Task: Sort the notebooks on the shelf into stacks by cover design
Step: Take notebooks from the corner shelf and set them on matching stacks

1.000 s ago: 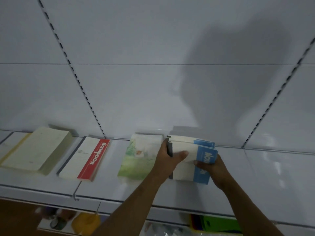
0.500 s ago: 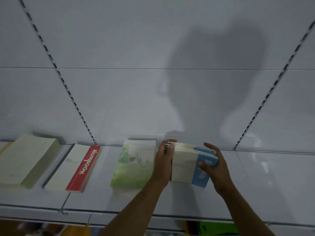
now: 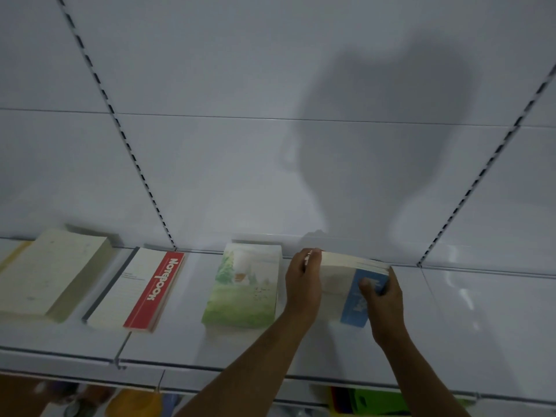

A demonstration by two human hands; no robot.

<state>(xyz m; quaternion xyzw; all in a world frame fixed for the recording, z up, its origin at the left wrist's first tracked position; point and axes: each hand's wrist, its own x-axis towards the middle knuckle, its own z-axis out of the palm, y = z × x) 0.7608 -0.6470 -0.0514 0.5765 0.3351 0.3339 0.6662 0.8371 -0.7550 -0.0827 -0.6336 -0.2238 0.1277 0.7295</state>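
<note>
So the blue stack [image 3: 355, 284] sits near the shelf [image 3: 451, 341] back edge, squeezed between both hands: left hand [image 3: 302, 284] grips its spine side, right hand [image 3: 383, 296] its blue edge.

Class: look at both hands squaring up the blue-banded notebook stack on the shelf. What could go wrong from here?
1. The blue stack looks fanned at its far edge; if the left hand or right hand lets go early, covers may slide.
2. The green landscape stack lies close beside the left hand and could get nudged askew.
</note>
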